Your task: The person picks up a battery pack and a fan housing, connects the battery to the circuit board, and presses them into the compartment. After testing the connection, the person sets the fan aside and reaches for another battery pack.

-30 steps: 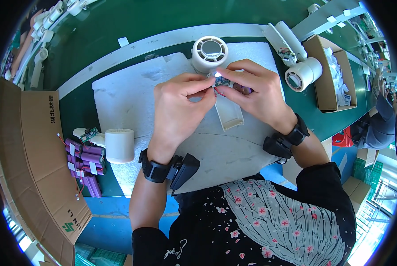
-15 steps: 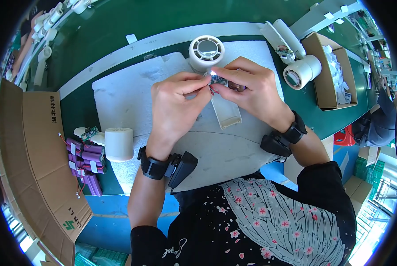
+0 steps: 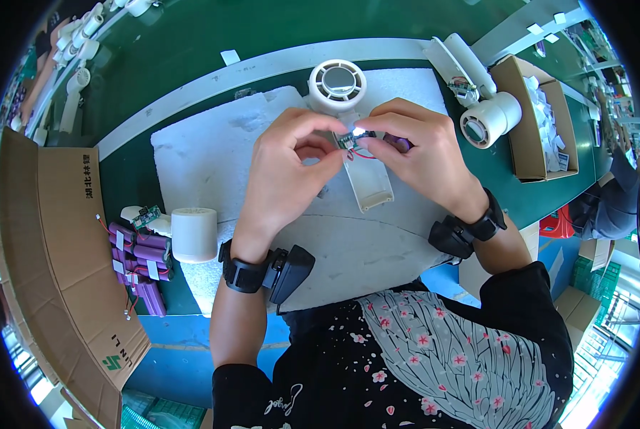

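Observation:
A small circuit board [image 3: 347, 141] with a bright light and red wires is held over an opened white handheld fan. My left hand [image 3: 280, 171] grips the board's left side, its thumb and index fingertips at opposite edges. From the right, my right hand [image 3: 423, 154] pinches the board between thumb and index finger. A purple battery cell [image 3: 400, 144] shows partly behind my right fingers. The fan's round head [image 3: 337, 84] lies beyond my hands, its grille facing up. Its hollow handle shell [image 3: 372, 190] extends toward me below the board.
White foam sheets [image 3: 205, 154] cover the green bench. Purple battery packs [image 3: 148, 257] and a white cylindrical housing [image 3: 194, 234] stand left, beside a large cardboard box [image 3: 66, 214]. Another opened fan [image 3: 490, 118] and a carton of small white parts [image 3: 527, 168] are at right.
My left fingers have spread from a tight pinch to the board's edges. The board has turned and shows more of its face and red wires. My right hand has shifted slightly right.

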The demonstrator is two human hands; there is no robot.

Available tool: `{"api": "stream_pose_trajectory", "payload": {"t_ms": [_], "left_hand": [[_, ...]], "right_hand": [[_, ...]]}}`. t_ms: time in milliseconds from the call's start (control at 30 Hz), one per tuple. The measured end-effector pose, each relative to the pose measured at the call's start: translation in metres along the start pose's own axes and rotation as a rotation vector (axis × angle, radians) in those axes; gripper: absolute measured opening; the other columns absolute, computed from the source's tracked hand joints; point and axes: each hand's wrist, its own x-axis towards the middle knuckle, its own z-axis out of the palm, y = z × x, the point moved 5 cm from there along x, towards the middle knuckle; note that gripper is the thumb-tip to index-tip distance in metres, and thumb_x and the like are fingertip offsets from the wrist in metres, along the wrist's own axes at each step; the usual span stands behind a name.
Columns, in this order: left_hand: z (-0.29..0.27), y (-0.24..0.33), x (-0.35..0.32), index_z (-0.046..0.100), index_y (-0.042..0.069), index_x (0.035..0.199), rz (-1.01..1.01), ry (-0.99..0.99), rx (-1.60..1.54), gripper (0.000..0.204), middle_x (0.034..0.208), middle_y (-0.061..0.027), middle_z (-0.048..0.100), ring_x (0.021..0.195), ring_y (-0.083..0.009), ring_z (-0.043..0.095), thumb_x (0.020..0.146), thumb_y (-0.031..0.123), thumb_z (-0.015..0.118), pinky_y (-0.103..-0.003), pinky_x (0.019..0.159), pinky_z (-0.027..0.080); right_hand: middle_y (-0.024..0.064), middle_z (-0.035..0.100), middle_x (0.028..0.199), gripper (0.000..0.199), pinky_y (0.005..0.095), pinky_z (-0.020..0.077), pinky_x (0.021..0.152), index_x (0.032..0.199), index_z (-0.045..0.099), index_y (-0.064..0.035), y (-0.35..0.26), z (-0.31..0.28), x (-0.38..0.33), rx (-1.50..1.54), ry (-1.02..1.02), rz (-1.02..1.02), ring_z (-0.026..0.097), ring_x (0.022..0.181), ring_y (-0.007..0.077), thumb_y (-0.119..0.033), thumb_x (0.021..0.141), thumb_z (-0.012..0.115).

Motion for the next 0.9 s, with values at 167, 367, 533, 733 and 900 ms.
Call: {"api": "stream_pose_trajectory", "payload": {"t_ms": [167,367,533,733,900], "left_hand": [[0.0043,-0.0022,0.0001,0.059,0.003,0.114,-0.159,-0.065,-0.074,0.037,0.108,-0.0110,0.064,0.082,-0.0145,0.067,0.079,-0.004,0.065,-0.027,0.073,0.055],[0.0068,-0.0044,0.0017,0.058,0.003,0.116,-0.140,-0.068,-0.056,0.036,0.109,-0.0122,0.064,0.084,-0.0136,0.065,0.081,-0.003,0.062,-0.027,0.074,0.054],[0.0074,-0.0065,0.0012,0.058,0.002,0.116,-0.141,-0.058,-0.109,0.035,0.109,-0.0127,0.063,0.085,-0.0138,0.065,0.082,-0.004,0.060,-0.027,0.074,0.054],[0.0073,-0.0083,0.0006,0.059,0.000,0.114,-0.134,-0.027,-0.155,0.030,0.103,-0.0106,0.065,0.083,-0.0133,0.065,0.084,-0.005,0.057,-0.026,0.074,0.054],[0.0077,-0.0051,0.0016,0.065,0.001,0.110,-0.018,0.039,-0.113,0.028,0.096,-0.0100,0.068,0.079,-0.0135,0.066,0.083,-0.005,0.057,-0.026,0.071,0.053]], "right_hand": [[0.0071,0.066,0.089,0.020,0.0258,0.0509,0.057,0.095,0.072,-0.0041,0.0019,0.0022,-0.0017,-0.047,-0.009,-0.048,0.063,0.065,0.0170,-0.001,0.075,0.074],[0.0067,0.066,0.089,0.020,0.0264,0.0517,0.057,0.095,0.073,-0.0055,0.0034,0.0036,-0.0020,-0.072,0.014,-0.071,0.064,0.066,0.0180,-0.002,0.075,0.074],[0.0067,0.066,0.088,0.019,0.0265,0.0516,0.057,0.095,0.073,-0.0062,0.0036,0.0048,-0.0037,-0.102,0.035,-0.037,0.063,0.065,0.0185,-0.003,0.076,0.074],[0.0065,0.064,0.088,0.017,0.0267,0.0502,0.055,0.096,0.073,-0.0058,-0.0041,0.0062,-0.0045,-0.232,-0.011,-0.042,0.062,0.063,0.0185,-0.004,0.078,0.073],[0.0072,0.064,0.088,0.017,0.0260,0.0485,0.054,0.096,0.071,-0.0046,-0.0007,0.0067,-0.0042,-0.184,0.026,-0.037,0.061,0.061,0.0175,-0.005,0.079,0.073]]}}
